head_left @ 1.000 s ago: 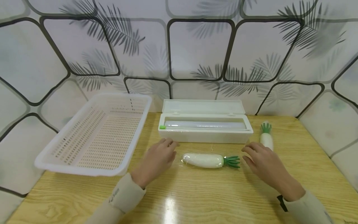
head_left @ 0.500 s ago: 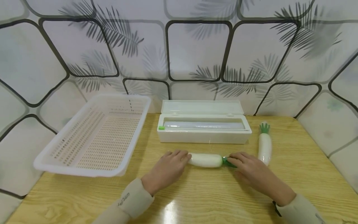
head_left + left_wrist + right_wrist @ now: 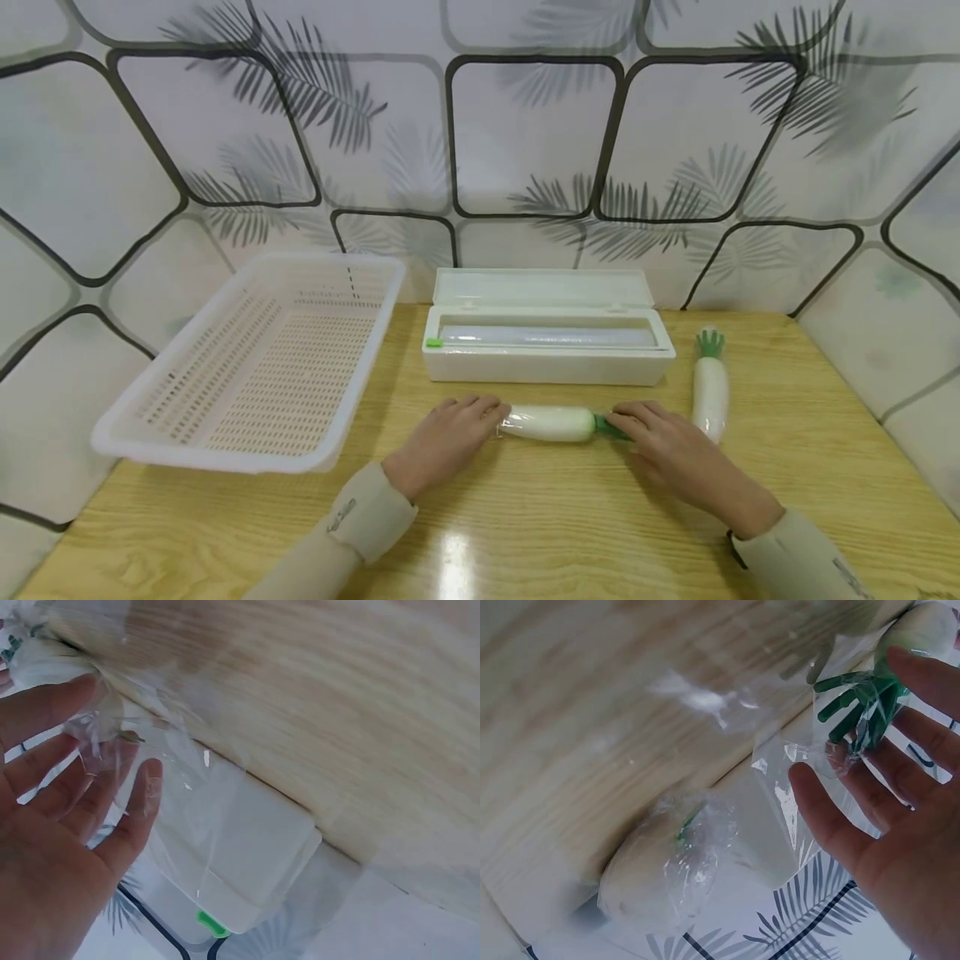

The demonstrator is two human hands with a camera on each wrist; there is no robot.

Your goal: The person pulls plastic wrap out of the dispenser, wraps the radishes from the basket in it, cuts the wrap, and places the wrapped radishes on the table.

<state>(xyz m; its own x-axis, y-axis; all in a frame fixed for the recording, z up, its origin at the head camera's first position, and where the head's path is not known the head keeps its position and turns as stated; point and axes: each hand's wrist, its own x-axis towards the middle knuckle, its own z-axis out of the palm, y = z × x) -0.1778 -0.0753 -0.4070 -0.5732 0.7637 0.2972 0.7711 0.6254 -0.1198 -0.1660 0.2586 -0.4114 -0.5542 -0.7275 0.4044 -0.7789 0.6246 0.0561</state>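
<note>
A white radish (image 3: pixel 551 423) with green leaf stubs lies crosswise on the table, wrapped in clear cling film (image 3: pixel 784 795). At its tapered end, my left hand (image 3: pixel 450 437) holds it between thumb and fingers, film bunched against the fingertips. My right hand (image 3: pixel 686 457) grips the green leaf end; in the right wrist view its thumb and fingers lie on either side of the film-covered leaves (image 3: pixel 862 705). Behind the radish stands a white cling film dispenser (image 3: pixel 547 368), lid up, roll showing inside.
A second film-wrapped radish (image 3: pixel 710 396) lies lengthwise right of the dispenser, close beyond my right hand. On the left sits a white slotted plastic basket (image 3: pixel 225 457). A green slider (image 3: pixel 433 342) is at the dispenser's left end. Patterned wall covering (image 3: pixel 536 133) rises behind the table.
Both hands have come inward from beside the radish and taken hold of its two ends. Since half a second ago, the radish has shifted slightly away, toward the dispenser.
</note>
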